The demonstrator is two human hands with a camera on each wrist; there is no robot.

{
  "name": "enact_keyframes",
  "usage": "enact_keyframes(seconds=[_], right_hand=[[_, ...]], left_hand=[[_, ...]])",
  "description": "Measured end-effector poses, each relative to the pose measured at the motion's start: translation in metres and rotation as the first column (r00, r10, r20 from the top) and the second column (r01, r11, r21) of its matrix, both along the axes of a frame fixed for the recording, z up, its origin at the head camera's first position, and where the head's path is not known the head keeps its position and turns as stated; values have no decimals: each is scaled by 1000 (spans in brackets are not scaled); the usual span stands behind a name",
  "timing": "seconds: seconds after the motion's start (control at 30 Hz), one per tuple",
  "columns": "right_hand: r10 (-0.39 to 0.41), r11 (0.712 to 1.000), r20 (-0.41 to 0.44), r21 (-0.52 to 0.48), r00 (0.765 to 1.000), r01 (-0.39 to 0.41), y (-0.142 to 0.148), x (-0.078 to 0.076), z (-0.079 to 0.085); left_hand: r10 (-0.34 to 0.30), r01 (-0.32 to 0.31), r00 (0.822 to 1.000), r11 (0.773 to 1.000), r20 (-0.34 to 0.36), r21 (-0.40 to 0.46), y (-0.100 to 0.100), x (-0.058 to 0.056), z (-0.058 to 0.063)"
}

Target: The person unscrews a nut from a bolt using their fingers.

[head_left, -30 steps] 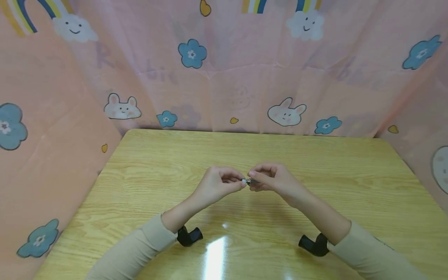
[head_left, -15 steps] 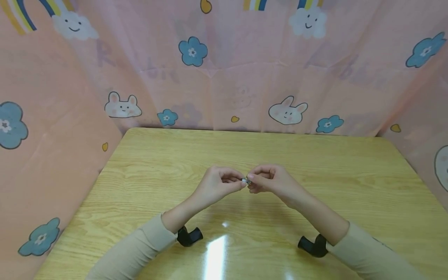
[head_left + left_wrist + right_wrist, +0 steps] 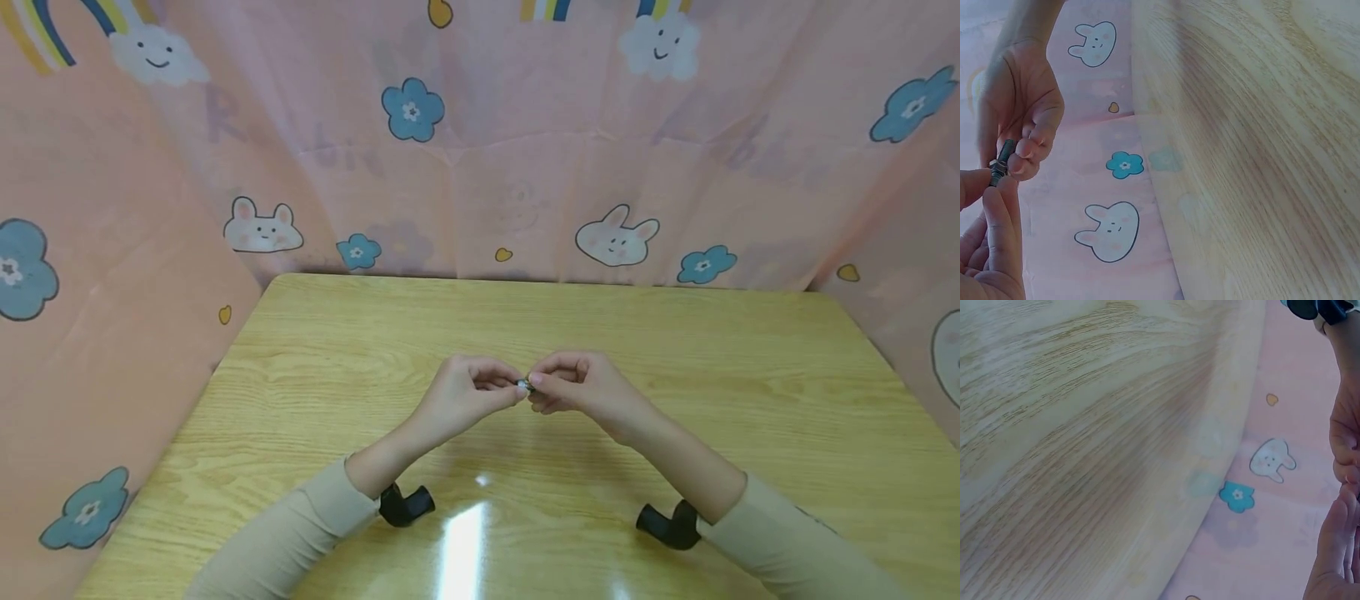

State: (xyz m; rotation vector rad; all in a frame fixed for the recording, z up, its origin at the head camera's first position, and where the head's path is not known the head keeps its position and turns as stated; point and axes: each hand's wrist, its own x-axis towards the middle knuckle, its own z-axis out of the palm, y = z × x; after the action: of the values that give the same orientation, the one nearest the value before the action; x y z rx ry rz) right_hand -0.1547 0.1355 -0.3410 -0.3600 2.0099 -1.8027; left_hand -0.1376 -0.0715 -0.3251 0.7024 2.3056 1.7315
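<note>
A small metal bolt [image 3: 1007,150] with a nut [image 3: 999,167] on it is held in the air between both hands, above the middle of the table. My left hand [image 3: 468,396] pinches the bolt's head end between thumb and fingers. From the other side, my right hand [image 3: 592,392] has its thumb and fingertips at the nut, and the threaded shaft points towards its palm. Fingers cover much of the metal in the head view. In the right wrist view the hands lie at the right edge, and the bolt is mostly hidden.
The wood-grain table [image 3: 337,333] lies beneath the hands, with a bright light reflection near its front. A pink printed curtain [image 3: 480,192] stands along the back and sides. Black wrist cameras [image 3: 407,506] sit at both cuffs.
My right hand has shifted slightly left, closer to the left fingertips, and its thumb now covers more of the bolt. The left hand stays in place.
</note>
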Motion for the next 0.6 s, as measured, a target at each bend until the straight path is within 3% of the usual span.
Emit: enact_keyframes(seconds=[0.07,0.13,0.37,0.6], right_hand=[[11,1000,-17,13,1000,-10,1,0,0],[18,1000,-37,18,999,-18,2,0,0],[-3,1000,-17,-8,1000,3,0,1,1],[11,1000,-46,-1,999,-11,2,1,3]], left_hand=[[-8,8,1000,1000,-10,-3,0,4,8],[-11,11,1000,1000,-11,-6,-1,3,7],[24,-24,1000,1000,9,-5,1,-10,-18],[14,-14,1000,1000,-1,23,1,-13,-24]])
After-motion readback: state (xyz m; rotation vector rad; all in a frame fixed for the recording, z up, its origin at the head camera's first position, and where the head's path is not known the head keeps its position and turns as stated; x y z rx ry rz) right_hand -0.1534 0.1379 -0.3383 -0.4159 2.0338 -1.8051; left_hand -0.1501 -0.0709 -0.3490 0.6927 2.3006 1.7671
